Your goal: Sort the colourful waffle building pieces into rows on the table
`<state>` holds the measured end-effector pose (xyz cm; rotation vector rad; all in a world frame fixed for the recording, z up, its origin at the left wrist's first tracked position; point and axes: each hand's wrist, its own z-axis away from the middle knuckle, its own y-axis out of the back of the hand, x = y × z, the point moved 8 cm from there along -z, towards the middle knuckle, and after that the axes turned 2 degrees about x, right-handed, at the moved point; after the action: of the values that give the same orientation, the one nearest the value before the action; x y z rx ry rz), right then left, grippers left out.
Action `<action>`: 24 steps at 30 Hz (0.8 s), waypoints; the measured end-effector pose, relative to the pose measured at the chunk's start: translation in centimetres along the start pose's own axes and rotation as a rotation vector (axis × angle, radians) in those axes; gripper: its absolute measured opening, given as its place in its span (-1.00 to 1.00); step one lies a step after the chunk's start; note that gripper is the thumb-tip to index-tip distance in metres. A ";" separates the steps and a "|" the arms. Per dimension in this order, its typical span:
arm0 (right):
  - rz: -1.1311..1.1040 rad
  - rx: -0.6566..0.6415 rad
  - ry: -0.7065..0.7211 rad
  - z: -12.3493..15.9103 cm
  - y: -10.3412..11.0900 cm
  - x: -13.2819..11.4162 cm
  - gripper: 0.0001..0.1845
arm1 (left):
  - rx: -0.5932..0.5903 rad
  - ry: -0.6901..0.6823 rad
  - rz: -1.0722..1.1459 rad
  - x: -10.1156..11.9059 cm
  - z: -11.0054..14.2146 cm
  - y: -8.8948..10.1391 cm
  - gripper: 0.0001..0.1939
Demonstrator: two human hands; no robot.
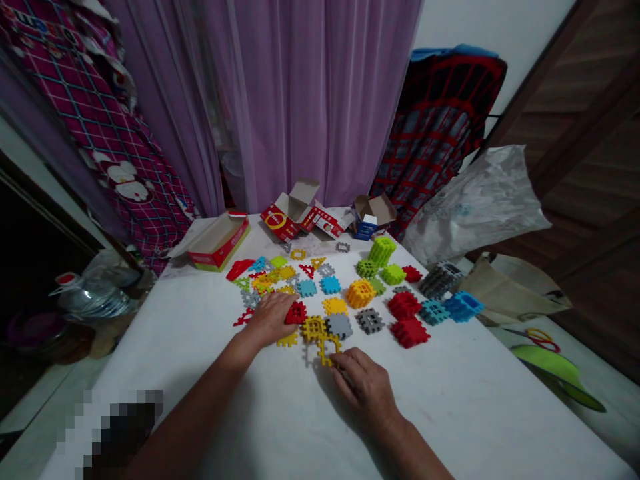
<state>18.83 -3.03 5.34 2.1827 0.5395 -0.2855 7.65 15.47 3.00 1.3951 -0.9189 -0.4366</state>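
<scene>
My left hand (271,318) is closed around a red notched window block (299,313), thumb and finger on opposite edges. In my right hand (367,385) is a yellow square-frame waffle block (329,349), pinched at its near edge and tilted above the table. Just beyond that frame lie a yellow window block (313,328) and a grey-blue solid block (339,325). A flat yellow block (287,339) sits beside my left hand. Loose pieces of many colours, some triangular, are spread past my left fingers, around a yellow heap (267,280).
Sorted stacks stand on the right of the white table (210,373): green (383,251), orange (360,293), red (409,331), blue (465,306) and dark grey (441,279). An open red carton (220,245), more red boxes (280,223) and a blue box (365,227) line the back.
</scene>
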 end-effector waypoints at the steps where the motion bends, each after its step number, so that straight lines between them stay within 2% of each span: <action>1: 0.003 -0.002 0.003 0.0 -0.1 -0.1 -0.79 | -0.013 -0.011 -0.002 0.0 -0.2 0.0 -0.38; 5: 0.041 -0.008 0.014 -0.2 -0.6 -0.1 -0.77 | -0.071 -0.019 -0.020 -0.1 -1.1 0.0 -0.35; 12: 0.138 -0.085 -0.001 -1.8 -1.9 1.2 -0.77 | -0.086 0.029 -0.017 -0.9 -1.5 0.1 -0.34; 18: 0.217 -0.053 0.033 -3.9 -2.7 1.0 -0.85 | -0.083 0.037 -0.014 -1.2 -1.5 0.0 -0.30; 24: 0.332 -0.054 0.080 -4.7 -2.9 0.6 -0.90 | -0.088 0.023 0.024 -1.0 -0.8 0.2 -0.32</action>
<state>18.05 2.45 5.95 2.1948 0.2174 -0.0049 7.59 16.75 3.00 1.3047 -0.8870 -0.4372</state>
